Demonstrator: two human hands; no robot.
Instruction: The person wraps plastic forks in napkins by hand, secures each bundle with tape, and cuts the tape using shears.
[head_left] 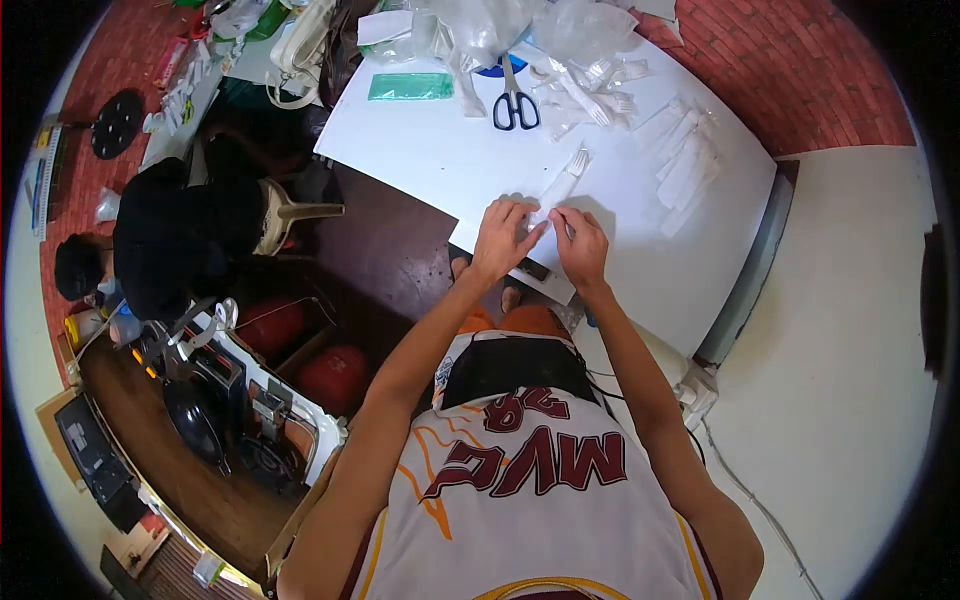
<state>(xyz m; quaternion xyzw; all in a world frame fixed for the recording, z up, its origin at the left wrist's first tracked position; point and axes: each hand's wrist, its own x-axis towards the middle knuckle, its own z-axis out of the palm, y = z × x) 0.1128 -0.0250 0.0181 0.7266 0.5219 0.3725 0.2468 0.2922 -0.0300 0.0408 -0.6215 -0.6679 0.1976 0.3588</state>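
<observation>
Maroon "MVC" and "28" are read on the white jersey (520, 470). On the white table (440, 150), a white fork (570, 170) sealed in a clear sleeve is laid; its near end is pinched by the bent fingers of the left hand (505, 238) and right hand (582, 248).
</observation>
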